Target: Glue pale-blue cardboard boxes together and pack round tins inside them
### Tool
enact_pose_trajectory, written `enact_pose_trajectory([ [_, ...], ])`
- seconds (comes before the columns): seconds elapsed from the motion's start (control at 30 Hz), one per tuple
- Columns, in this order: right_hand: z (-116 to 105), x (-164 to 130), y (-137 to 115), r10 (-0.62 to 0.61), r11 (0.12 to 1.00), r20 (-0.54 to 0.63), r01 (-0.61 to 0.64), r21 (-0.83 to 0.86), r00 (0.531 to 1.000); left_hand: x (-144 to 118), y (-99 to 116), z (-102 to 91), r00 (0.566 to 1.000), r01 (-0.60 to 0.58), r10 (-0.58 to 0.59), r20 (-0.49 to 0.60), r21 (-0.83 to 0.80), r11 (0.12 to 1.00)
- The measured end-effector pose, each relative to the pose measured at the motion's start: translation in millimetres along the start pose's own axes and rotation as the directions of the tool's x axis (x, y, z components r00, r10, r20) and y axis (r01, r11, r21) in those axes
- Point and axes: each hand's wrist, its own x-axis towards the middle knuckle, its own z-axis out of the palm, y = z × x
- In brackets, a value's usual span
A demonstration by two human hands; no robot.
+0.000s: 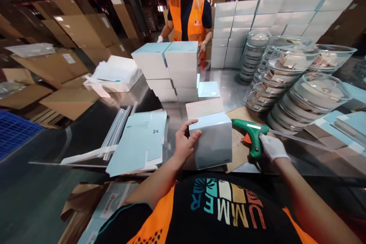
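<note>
**Box held at left, glue gun at right**

Cardboard cartons [57,65] pile up along the far left, with a blue crate [14,131] below them at the frame's edge. Further in, a white basket [120,80] of papers sits on the steel table [85,133], and nearer the person lies a stack of flat, unfolded pale blue box blanks [140,141] beside a bundle of clear strips [117,131].

At centre, the left hand [184,145], bare, grasps the pale blue box [213,141] by its left side, thumb on the top edge and fingers curled around the near corner. The box stands upright on a sheet of brown cardboard [237,152], its top flap raised behind it. Beyond it rises a stack of finished boxes [171,68], and behind that a co-worker in an orange vest [190,15] stands at the table's far end.

Just right of the box, the right hand [273,148], in a white glove, is clenched around the handle of a green glue gun [251,133], whose nozzle points left toward the box's upper right corner, near it but apart. Further right stand stacks of clear lidded bowls [297,84], with a wall of white boxes [271,19] behind them.
</note>
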Motion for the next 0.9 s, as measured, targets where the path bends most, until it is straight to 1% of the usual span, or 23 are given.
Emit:
enact_pose_trajectory([
  [0.07,-2,1,-2,-0.031,0.999,-0.053,0.031,-0.014,0.998,2,0,-0.6,1.000,-0.008,0.008,-0.001,0.000,1.000],
  [0.13,9,-2,-18,-0.067,0.997,-0.058,0.069,0.025,0.996,3,0,1.0,1.000,-0.019,0.019,0.006,0.004,1.000],
  [0.17,19,-5,-30,-0.085,0.993,-0.023,0.086,0.080,0.996,3,-1,2.5,1.000,-0.026,0.026,0.016,0.002,1.000],
  [0.23,43,-8,-57,-0.117,0.966,0.115,0.087,0.242,0.986,3,-2,5.8,0.998,-0.045,0.046,0.047,-0.015,0.999],
  [0.3,65,-8,-83,-0.155,0.930,0.274,0.047,0.364,0.949,3,-4,8.0,0.994,-0.062,0.066,0.088,-0.042,0.997],
  [0.33,73,-7,-92,-0.175,0.923,0.333,0.037,0.383,0.927,3,-6,8.4,0.992,-0.068,0.073,0.105,-0.052,0.996],
  [0.37,79,-5,-98,-0.200,0.923,0.362,0.051,0.380,0.910,3,-8,8.2,0.990,-0.070,0.076,0.118,-0.058,0.996],
  [0.4,82,-4,-100,-0.237,0.922,0.368,0.089,0.378,0.899,3,-10,7.6,0.989,-0.070,0.078,0.127,-0.062,0.996],
  [0.47,83,-1,-95,-0.359,0.897,0.337,0.222,0.383,0.870,4,-15,5.5,0.988,-0.076,0.086,0.129,-0.084,0.994],
  [0.5,81,0,-89,-0.438,0.871,0.313,0.311,0.381,0.843,4,-17,4.3,0.989,-0.081,0.094,0.117,-0.109,0.991],
  [0.53,78,0,-83,-0.522,0.834,0.294,0.406,0.374,0.801,4,-19,2.9,0.990,-0.089,0.104,0.100,-0.144,0.985],
  [0.6,72,-1,-71,-0.667,0.741,0.285,0.573,0.351,0.688,6,-23,-0.5,0.987,-0.130,0.147,0.064,-0.219,0.967],
  [0.63,69,-3,-67,-0.720,0.692,0.285,0.633,0.346,0.632,8,-23,-2.8,0.979,-0.170,0.191,0.067,-0.239,0.956],
  [0.67,67,-6,-65,-0.761,0.649,0.286,0.675,0.351,0.583,10,-23,-5.5,0.962,-0.226,0.255,0.095,-0.242,0.944],
  [0.7,65,-10,-65,-0.789,0.615,0.290,0.700,0.363,0.542,12,-22,-8.4,0.931,-0.295,0.333,0.147,-0.232,0.927],
  [0.73,64,-14,-66,-0.806,0.591,0.298,0.713,0.377,0.511,14,-21,-11.5,0.888,-0.366,0.410,0.209,-0.218,0.905],
  [0.8,63,-20,-72,-0.825,0.564,0.309,0.724,0.397,0.474,19,-17,-16.7,0.795,-0.479,0.522,0.310,-0.208,0.853],
  [0.83,63,-21,-76,-0.830,0.557,0.310,0.726,0.403,0.464,20,-15,-18.4,0.766,-0.510,0.552,0.331,-0.212,0.834],
  [0.87,63,-22,-79,-0.834,0.550,0.307,0.730,0.407,0.458,21,-14,-19.6,0.753,-0.526,0.569,0.331,-0.216,0.823],
  [0.9,64,-22,-81,-0.839,0.542,0.302,0.734,0.409,0.452,21,-13,-20.2,0.751,-0.533,0.576,0.324,-0.218,0.818],
])
